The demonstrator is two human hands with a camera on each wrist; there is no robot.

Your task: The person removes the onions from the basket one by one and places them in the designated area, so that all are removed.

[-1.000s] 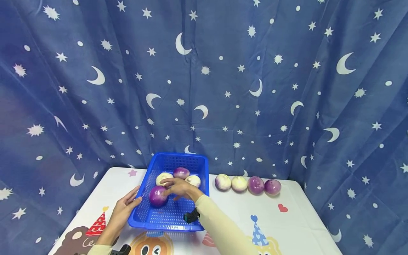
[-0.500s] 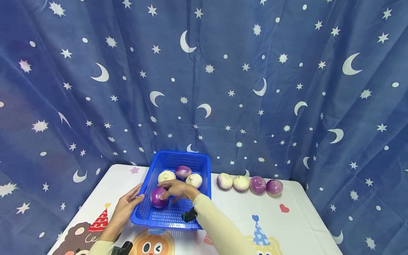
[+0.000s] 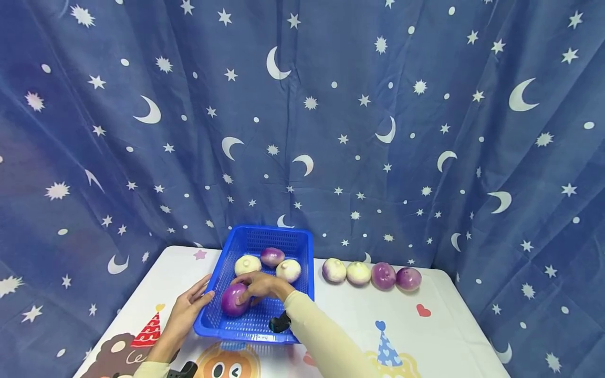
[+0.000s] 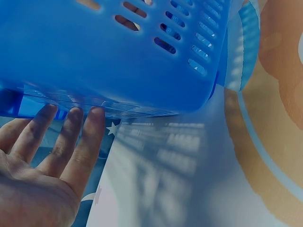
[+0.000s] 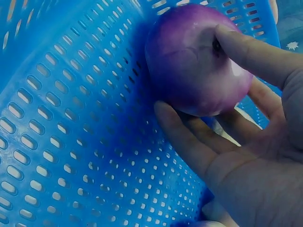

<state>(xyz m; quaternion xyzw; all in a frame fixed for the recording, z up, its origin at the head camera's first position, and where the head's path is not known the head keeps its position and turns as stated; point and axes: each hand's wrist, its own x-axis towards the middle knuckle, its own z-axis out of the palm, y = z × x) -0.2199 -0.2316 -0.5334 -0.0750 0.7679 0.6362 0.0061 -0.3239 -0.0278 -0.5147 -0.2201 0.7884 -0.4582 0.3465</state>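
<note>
**Right hand (image 3: 261, 286) holds a purple onion (image 3: 231, 302) inside the blue basket (image 3: 250, 321)**

The purple onion is in the near left part of the blue basket, close to its left wall. The right hand pinches it between thumb and curled fingers: the right wrist view shows the thumb on the upper side and the fingers around below. Whether the onion bears on the basket floor or is slightly raised, I cannot tell.

The left hand (image 3: 186, 310) is at the left outside of the basket. Its fingers are spread and nearly straight, and the fingertips appear to touch the wall, perhaps for steadying.

Farther inside lie two pale onions (image 3: 248, 265) and another purple one (image 3: 272, 256). To the right of the basket, four onions (image 3: 383, 276) stand in a row on the white surface (image 3: 439, 341).

I judge that the step in hand is the grasping of this one onion; if it is being placed or taken, the view does not decide. For lifting, the next move calls for a firm hold, because the skin looks smooth; for placing, a gentle release, without pushing the neighbours.
</note>
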